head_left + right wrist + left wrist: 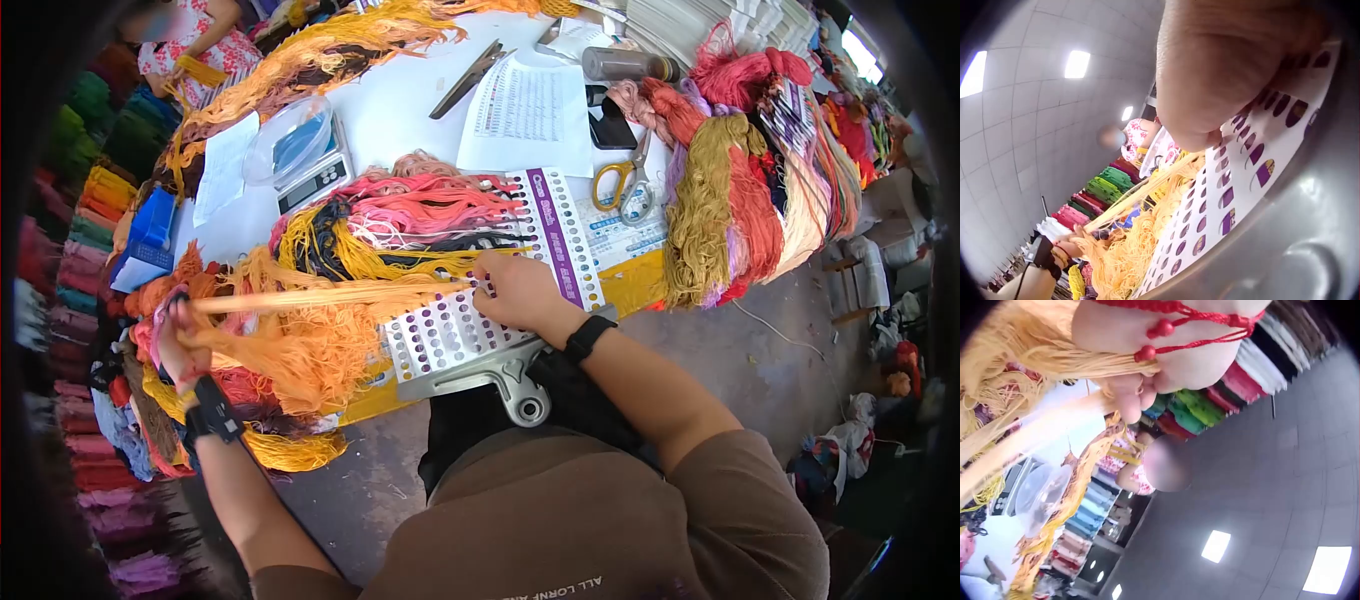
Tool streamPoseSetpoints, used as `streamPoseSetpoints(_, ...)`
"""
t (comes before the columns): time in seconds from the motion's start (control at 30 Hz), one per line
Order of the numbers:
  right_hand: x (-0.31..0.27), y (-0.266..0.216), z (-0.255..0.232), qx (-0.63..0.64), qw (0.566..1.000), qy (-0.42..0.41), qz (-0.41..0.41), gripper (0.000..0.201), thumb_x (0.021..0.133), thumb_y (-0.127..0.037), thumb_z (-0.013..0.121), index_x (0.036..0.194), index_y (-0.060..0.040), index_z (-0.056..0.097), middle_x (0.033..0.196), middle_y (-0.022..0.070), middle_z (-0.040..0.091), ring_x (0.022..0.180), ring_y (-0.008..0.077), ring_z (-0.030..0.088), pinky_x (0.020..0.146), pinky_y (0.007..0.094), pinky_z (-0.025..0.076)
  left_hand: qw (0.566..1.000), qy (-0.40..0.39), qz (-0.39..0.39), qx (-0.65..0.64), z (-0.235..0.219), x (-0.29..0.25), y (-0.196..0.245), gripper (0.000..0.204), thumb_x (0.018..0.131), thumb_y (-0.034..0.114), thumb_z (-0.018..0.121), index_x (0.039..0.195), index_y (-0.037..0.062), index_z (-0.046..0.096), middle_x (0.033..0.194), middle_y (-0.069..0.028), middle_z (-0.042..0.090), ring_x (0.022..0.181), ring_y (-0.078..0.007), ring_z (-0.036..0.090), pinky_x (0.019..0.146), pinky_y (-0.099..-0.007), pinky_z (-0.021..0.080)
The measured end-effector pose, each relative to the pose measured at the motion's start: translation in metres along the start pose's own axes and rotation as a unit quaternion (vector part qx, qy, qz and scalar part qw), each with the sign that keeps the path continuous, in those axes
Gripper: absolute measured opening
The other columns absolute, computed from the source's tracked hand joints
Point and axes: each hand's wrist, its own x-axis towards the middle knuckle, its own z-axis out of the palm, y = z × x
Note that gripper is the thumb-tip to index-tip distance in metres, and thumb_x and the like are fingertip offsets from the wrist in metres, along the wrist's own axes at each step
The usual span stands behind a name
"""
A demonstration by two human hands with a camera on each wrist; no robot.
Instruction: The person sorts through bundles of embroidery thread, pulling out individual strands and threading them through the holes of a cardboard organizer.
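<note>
A taut bundle of pale orange thread (330,298) runs between the two hands. My left hand (183,345) grips its far left end, fingers curled round the strands, with more orange thread (1041,347) draping from the hand in the left wrist view. At the other end my right hand (525,295) pinches the strands over a white card (440,335) punched with rows of holes and marked with a purple strip (553,235). Pink, black and yellow threads hang from the card's holes farther up. A large metal clip (500,375) grips its near edge. Loose orange thread (300,350) lies heaped below the taut bundle.
Scissors (640,185), a phone (612,125) and a printed sheet (525,115) lie beyond the card. A scale (318,175) with a clear tub stands at the back left. Thread hanks (715,210) pile up at right. Another person (190,45) is across the table.
</note>
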Motion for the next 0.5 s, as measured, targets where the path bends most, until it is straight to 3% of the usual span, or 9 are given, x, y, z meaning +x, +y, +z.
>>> streamPoseSetpoints(0.03,0.000,0.001,0.001,-0.004,1.000,0.005,-0.007,0.023,0.072,-0.025,0.055,0.088,-0.0082,0.053,0.072,0.0113,0.060,0.070,0.0292,0.059,0.061,0.0406,0.045,0.995,-0.067,0.014,0.070,0.039,-0.019,0.019,0.023,0.090,0.021,0.046,0.099,0.0025,0.056,0.087,-0.0033,0.061,0.069,-0.0054,0.055,0.053,-0.0153,0.039)
streamPoseSetpoints(0.1,0.000,0.001,0.001,-0.007,1.000,0.015,-0.016,0.024,0.072,-0.027,0.055,0.086,-0.0076,0.053,0.072,0.0115,0.060,0.070,0.0289,0.059,0.061,0.0406,0.045,0.960,0.097,0.052,0.257,0.025,0.024,0.035,0.024,0.087,0.025,0.050,0.097,0.0048,0.057,0.076,0.0005,0.058,0.053,-0.0026,0.045,0.043,-0.0167,0.029)
streamPoseSetpoints(0.2,0.001,0.002,-0.003,0.034,0.999,0.010,0.003,0.021,0.073,-0.025,0.055,0.083,-0.0071,0.054,0.070,0.0116,0.060,0.068,0.0279,0.059,0.060,0.0392,0.045,0.937,0.044,0.099,0.332,0.066,-0.013,0.043,0.023,0.085,0.030,0.053,0.090,0.0080,0.059,0.065,0.0044,0.051,0.045,-0.0026,0.036,0.039,-0.0186,0.027)
streamPoseSetpoints(0.27,0.003,0.003,-0.002,0.162,0.985,0.013,0.055,0.019,0.074,-0.024,0.055,0.082,-0.0071,0.056,0.069,0.0103,0.060,0.067,0.0267,0.059,0.059,0.0377,0.045,0.919,-0.063,0.104,0.375,0.120,-0.072,0.014,0.025,0.084,0.034,0.053,0.085,0.0097,0.060,0.060,0.0062,0.045,0.045,-0.0026,0.035,0.039,-0.0189,0.025)
streamPoseSetpoints(0.3,0.002,0.002,-0.001,0.161,0.985,0.013,0.052,0.019,0.074,-0.024,0.055,0.082,-0.0071,0.056,0.069,0.0103,0.060,0.067,0.0267,0.059,0.059,0.0377,0.045,0.905,-0.073,0.054,0.415,0.142,-0.097,-0.006,0.026,0.085,0.035,0.051,0.082,0.0104,0.060,0.059,0.0058,0.045,0.046,-0.0032,0.034,0.041,-0.0190,0.025)
streamPoseSetpoints(0.33,0.002,0.001,-0.001,0.218,0.975,0.019,0.038,0.017,0.074,-0.023,0.055,0.083,-0.0077,0.057,0.068,0.0096,0.060,0.066,0.0266,0.059,0.058,0.0375,0.045,0.893,-0.161,0.002,0.420,0.170,-0.139,-0.015,0.028,0.085,0.035,0.048,0.082,0.0100,0.060,0.061,0.0038,0.050,0.049,-0.0026,0.037,0.043,-0.0196,0.026)
streamPoseSetpoints(0.4,-0.006,-0.004,-0.002,0.270,0.962,0.021,0.024,0.016,0.075,-0.022,0.055,0.083,-0.0083,0.058,0.068,0.0089,0.060,0.065,0.0264,0.059,0.058,0.0373,0.045,0.889,-0.304,-0.043,0.340,0.195,-0.176,-0.068,0.015,0.082,0.019,0.053,0.084,0.0062,0.061,0.071,-0.0018,0.060,0.060,-0.0087,0.053,0.054,-0.0227,0.041)
streamPoseSetpoints(0.43,-0.012,-0.011,-0.006,0.192,0.981,0.011,-0.001,0.016,0.075,-0.022,0.054,0.084,-0.0085,0.058,0.069,0.0092,0.061,0.065,0.0271,0.059,0.059,0.0378,0.046,0.870,-0.342,-0.061,0.349,0.203,-0.186,-0.094,0.012,0.080,0.012,0.056,0.085,0.0025,0.061,0.074,-0.0065,0.062,0.067,-0.0157,0.059,0.062,-0.0285,0.046)
streamPoseSetpoints(0.5,-0.020,-0.014,-0.005,0.111,0.993,0.003,-0.028,0.016,0.076,-0.022,0.054,0.084,-0.0088,0.059,0.071,0.0094,0.061,0.066,0.0278,0.059,0.059,0.0383,0.046,0.811,-0.418,0.067,0.403,0.210,-0.191,-0.144,0.019,0.080,0.016,0.055,0.091,0.0014,0.062,0.079,-0.0146,0.062,0.074,-0.0254,0.061,0.066,-0.0344,0.047)
